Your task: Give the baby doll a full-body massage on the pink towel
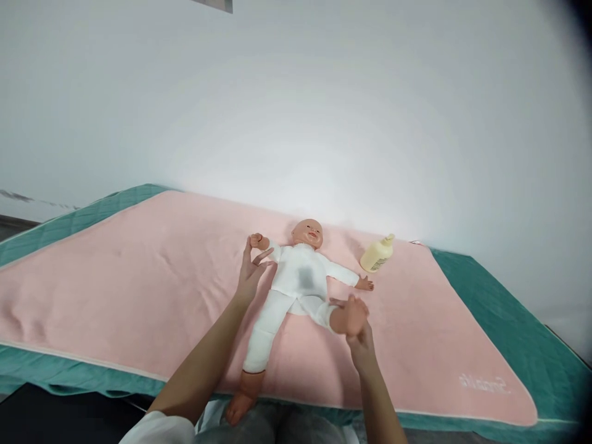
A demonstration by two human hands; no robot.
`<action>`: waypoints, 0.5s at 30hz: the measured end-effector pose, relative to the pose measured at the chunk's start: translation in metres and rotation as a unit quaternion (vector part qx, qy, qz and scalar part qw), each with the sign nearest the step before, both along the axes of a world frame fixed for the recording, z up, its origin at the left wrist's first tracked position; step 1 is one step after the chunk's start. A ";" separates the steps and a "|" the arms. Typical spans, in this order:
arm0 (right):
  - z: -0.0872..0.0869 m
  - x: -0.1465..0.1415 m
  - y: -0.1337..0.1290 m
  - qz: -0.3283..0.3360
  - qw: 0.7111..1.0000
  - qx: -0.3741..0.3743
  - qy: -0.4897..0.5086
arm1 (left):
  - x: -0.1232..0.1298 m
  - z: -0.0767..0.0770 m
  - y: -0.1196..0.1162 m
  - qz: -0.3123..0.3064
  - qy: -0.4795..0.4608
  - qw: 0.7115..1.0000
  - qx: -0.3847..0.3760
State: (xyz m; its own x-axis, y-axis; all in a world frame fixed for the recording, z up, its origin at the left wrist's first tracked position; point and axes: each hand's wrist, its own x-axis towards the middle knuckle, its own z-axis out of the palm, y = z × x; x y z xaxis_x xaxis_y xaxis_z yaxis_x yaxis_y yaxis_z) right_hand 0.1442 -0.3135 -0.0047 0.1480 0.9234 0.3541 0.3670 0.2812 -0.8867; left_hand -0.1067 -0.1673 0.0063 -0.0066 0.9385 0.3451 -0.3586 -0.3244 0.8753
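Observation:
A baby doll [303, 268] in a white top and white leggings lies on its back on a pink mat [185, 277], head toward the wall. A dark grey patch marks its chest. My left hand [252, 271] is beside the doll's arm on the left, fingers spread; one fingertip reaches the doll's small hand [259, 241] and others lie along the sleeve. My right hand [363, 346] is closed around the doll's foot [354, 314] on the right, with that leg bent and raised. The doll's other leg stretches toward me, its foot [243, 398] past the mat's edge.
A pale yellow pump bottle [377, 254] stands tilted-looking on the mat near the doll's arm on the right. Beneath the mat lies a green quilted cover [499, 308]. A white wall [296, 111] rises behind. My legs are against the near edge.

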 end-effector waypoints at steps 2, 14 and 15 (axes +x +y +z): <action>0.017 -0.003 0.024 0.034 0.998 0.007 0.042 | 0.002 -0.006 -0.002 -0.019 0.040 0.999 0.020; 0.027 -0.032 0.127 0.027 0.991 -0.111 0.063 | 0.001 -0.016 -0.002 -0.067 0.166 0.973 0.146; 0.026 -0.031 0.128 0.030 0.991 -0.114 0.060 | 0.000 -0.015 -0.002 -0.073 0.185 0.967 0.159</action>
